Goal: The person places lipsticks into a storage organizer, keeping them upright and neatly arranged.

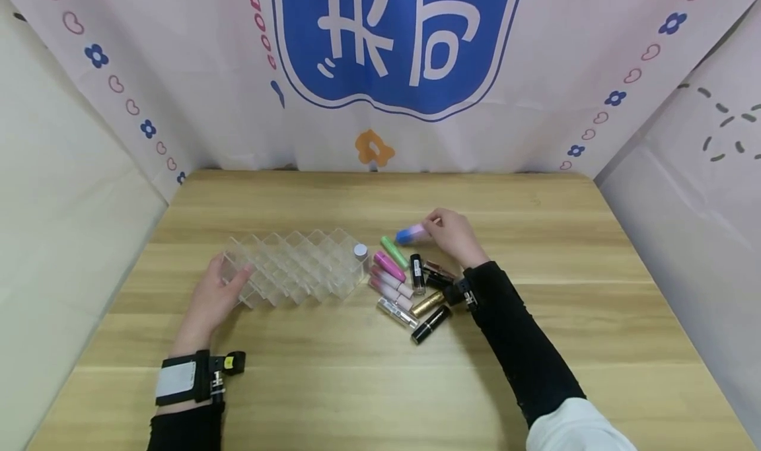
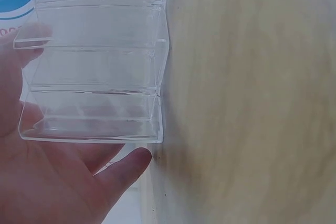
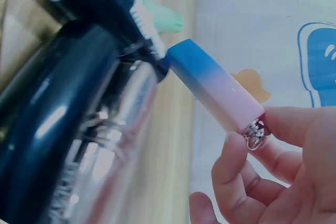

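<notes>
A clear lipstick organizer (image 1: 297, 269) with diamond-shaped slots stands left of centre on the table. My left hand (image 1: 217, 292) grips its left end, thumb on the near side; in the left wrist view the fingers show partly through the clear plastic. One tube with a pale cap (image 1: 361, 251) stands in the organizer's right end. To the right of the lipstick pile, my right hand (image 1: 454, 238) pinches a blue-to-pink lipstick tube (image 3: 218, 87) by its silvery end. The tube's blue end points left, near a green tube (image 1: 395, 252).
Between organizer and right forearm lie several lipsticks: a magenta tube (image 1: 389, 266), pale pink tubes (image 1: 392, 286), a clear-silver tube (image 1: 398, 312), a gold tube (image 1: 428, 304) and black tubes (image 1: 431, 325). A printed cloth (image 1: 226, 127) hangs behind the wooden table (image 1: 333, 385).
</notes>
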Motion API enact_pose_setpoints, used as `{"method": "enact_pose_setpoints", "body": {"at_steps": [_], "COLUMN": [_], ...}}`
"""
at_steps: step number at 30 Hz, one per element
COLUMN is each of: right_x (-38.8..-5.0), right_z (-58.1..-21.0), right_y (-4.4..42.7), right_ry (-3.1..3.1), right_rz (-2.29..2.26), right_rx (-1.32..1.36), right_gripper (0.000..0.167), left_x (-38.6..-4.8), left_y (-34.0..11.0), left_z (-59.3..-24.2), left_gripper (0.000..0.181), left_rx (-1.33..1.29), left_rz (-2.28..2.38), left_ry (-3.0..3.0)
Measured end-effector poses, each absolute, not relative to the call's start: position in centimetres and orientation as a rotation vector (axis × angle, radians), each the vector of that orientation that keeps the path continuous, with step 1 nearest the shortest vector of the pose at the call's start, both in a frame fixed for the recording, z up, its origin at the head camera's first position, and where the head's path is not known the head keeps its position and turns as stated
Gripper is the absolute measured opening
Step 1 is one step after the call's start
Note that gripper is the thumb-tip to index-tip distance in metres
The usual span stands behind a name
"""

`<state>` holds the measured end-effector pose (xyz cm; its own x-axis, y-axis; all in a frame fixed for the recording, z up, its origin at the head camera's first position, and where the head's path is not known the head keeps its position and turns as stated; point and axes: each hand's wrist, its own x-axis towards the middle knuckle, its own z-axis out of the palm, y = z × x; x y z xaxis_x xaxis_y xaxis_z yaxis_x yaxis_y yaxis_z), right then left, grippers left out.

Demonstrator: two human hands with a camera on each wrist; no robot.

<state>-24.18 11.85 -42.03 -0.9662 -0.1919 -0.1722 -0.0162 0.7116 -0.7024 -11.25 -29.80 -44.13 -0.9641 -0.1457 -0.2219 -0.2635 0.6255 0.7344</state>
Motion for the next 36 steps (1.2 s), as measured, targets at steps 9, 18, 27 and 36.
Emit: {"method": "enact_pose_setpoints", "body": {"at_steps": [9,18,27,36], "right_x": [-23.3,-21.6,-20.0,-18.9], "right_z": [-40.1,-37.7,-36.2,-36.2], "right_y": [11.3,9.5,7.4,5.6], "right_ry": [2.777,2.892,2.903,2.89], "right_rz": [-1.185,-1.174,-1.246,-1.216], "right_rx": [-0.253,-0.397,-0.565,-0.703], "right_gripper": [0.026,0.022,0.02,0.017], "left_x": [-11.1,-11.1,-11.1,-11.1], "left_y": [-29.7,-29.7,-29.7,-29.7], "left_z": [-44.4,-44.5,-44.5,-44.5], "left_gripper": [0.089,0.087,0.087,0.085], "left_rx": [-0.335,-0.336,-0.347,-0.336], "left_rz": [1.267,1.271,1.257,1.255], "left_ry": [2.696,2.701,2.7,2.715]}}
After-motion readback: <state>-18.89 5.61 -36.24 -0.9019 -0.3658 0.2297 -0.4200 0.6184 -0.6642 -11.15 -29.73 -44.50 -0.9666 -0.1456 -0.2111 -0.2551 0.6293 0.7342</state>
